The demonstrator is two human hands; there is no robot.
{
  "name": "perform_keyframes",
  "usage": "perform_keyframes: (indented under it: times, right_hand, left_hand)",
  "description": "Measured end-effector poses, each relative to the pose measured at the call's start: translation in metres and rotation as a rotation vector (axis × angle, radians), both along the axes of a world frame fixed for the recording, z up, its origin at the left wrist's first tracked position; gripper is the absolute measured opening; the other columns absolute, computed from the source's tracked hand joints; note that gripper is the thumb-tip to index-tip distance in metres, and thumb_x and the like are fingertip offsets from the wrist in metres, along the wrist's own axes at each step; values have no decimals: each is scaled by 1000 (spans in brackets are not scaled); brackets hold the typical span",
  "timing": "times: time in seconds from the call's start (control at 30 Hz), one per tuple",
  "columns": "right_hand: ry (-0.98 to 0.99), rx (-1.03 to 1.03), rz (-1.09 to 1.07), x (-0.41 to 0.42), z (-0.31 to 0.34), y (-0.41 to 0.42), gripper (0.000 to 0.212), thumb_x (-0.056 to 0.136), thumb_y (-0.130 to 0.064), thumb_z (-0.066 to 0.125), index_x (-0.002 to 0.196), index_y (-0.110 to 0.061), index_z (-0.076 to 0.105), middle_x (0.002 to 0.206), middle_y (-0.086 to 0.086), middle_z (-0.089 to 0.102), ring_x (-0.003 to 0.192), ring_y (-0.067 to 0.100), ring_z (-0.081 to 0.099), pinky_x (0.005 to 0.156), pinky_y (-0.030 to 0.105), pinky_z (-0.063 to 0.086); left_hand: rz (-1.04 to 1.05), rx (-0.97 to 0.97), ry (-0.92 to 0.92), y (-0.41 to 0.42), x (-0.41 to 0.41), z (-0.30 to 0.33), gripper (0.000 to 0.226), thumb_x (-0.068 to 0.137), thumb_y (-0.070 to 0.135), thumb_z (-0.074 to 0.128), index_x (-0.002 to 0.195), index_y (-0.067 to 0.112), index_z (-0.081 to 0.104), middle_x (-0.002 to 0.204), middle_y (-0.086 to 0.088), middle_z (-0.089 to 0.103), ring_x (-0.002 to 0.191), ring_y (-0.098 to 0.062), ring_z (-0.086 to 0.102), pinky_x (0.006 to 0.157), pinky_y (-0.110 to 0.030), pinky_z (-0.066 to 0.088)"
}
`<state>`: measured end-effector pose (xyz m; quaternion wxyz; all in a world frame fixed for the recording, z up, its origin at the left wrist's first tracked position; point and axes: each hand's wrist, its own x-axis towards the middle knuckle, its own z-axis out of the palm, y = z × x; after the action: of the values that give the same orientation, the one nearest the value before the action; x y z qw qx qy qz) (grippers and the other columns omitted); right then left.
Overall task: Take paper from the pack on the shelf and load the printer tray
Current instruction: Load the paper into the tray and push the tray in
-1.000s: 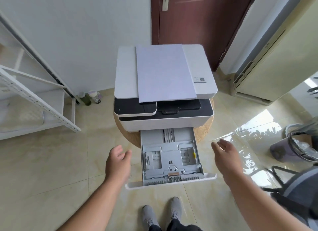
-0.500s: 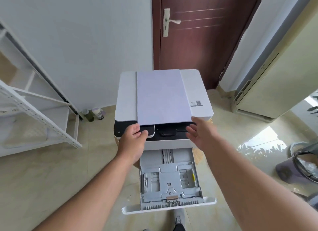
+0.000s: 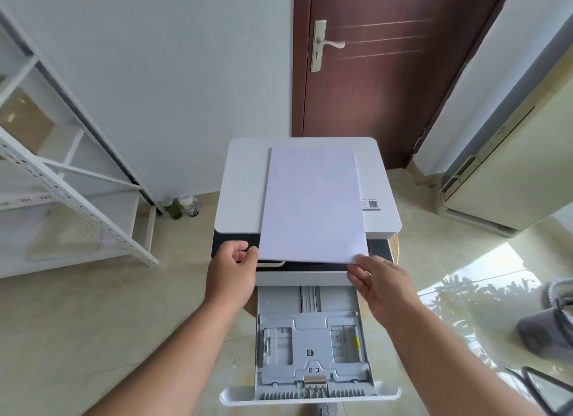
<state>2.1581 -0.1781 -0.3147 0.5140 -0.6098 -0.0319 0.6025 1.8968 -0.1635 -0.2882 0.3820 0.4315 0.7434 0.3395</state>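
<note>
A white stack of paper (image 3: 311, 204) lies on the lid of the white printer (image 3: 242, 192), its near edge overhanging the front. My left hand (image 3: 231, 274) grips the stack's near left corner. My right hand (image 3: 376, 280) holds the near right corner, thumb on top. Below the hands the grey paper tray (image 3: 311, 350) stands pulled out, with no sheets in it and its guides showing.
A white metal shelf (image 3: 80, 198) stands at the left with a brown box on it. Two small bottles (image 3: 183, 206) sit by the wall. A dark brown door (image 3: 387, 68) is behind the printer, a cream cabinet (image 3: 508, 180) at right, a bin (image 3: 548, 325) at far right.
Both hands rose from beside the open tray to the printer's top and closed on the stack's near corners. The stack has slid toward me, over the front edge.
</note>
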Motion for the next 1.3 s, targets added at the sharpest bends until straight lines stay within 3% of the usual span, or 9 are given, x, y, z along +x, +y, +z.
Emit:
perform_keyframes:
  times: [0.17,0.3,0.53,0.63,0.77,0.9,1.0,1.2,1.3]
  right_hand:
    - [-77,-67,252,21,10,20,23,95,-17,69,118,-10,67,94,11,72,80,28,71,82,43,62]
    - [-89,-87,345,18,18,49,43,84,-30,83,123,-20,66,109,8,75,93,25,72,62,33,61]
    - [-310,199,598,14,39,41,15,102,-16,65,111,-6,71,97,11,70,73,21,62,49,28,48]
    - [-281,342,658,20,57,32,26,102,-19,64,122,-6,73,111,11,79,91,28,75,72,40,59]
    - [-317,397,754,22,78,33,39,93,-30,69,125,-8,73,120,13,79,110,31,76,95,45,61]
    - [-348,423,611,18,89,62,40,82,-20,81,121,-15,73,119,10,80,113,37,74,104,59,55]
    - [-428,434,437,7,107,93,44,68,-13,71,112,-17,76,110,7,82,106,37,76,101,62,56]
    - [-517,424,281,-10,121,126,33,67,-10,65,97,-15,76,101,12,80,98,34,74,92,50,59]
    - [-554,394,280,-15,103,126,24,70,-13,68,91,-21,74,88,7,76,86,28,66,75,37,52]
  left_hand:
    - [-123,-90,66,14,0,5,32,95,34,64,123,18,63,107,8,65,101,-14,63,87,-28,48]
    - [-176,-139,39,26,6,10,36,95,35,65,126,18,61,112,5,66,101,-13,64,86,-27,47]
    - [-163,-179,-54,52,-4,15,30,92,35,71,113,16,64,109,3,69,99,-19,67,90,-34,54]
    - [-205,-167,-239,73,0,35,19,93,30,71,105,15,71,106,-2,79,101,-23,75,98,-43,56]
    - [-180,-85,-537,108,6,68,28,94,13,70,123,11,67,115,-10,78,104,-32,75,96,-56,56]
    - [-293,196,-441,129,13,98,32,97,6,62,127,16,64,123,2,75,114,-19,71,101,-42,53]
    - [-352,343,-423,137,19,117,37,93,12,63,129,20,63,129,1,72,121,-22,68,109,-49,48]
    - [-256,443,-467,140,20,134,33,78,2,63,108,13,72,111,-14,77,105,-31,73,99,-57,53]
    - [-234,442,-422,136,21,117,33,74,5,62,105,12,72,107,-16,77,107,-40,70,97,-62,51]
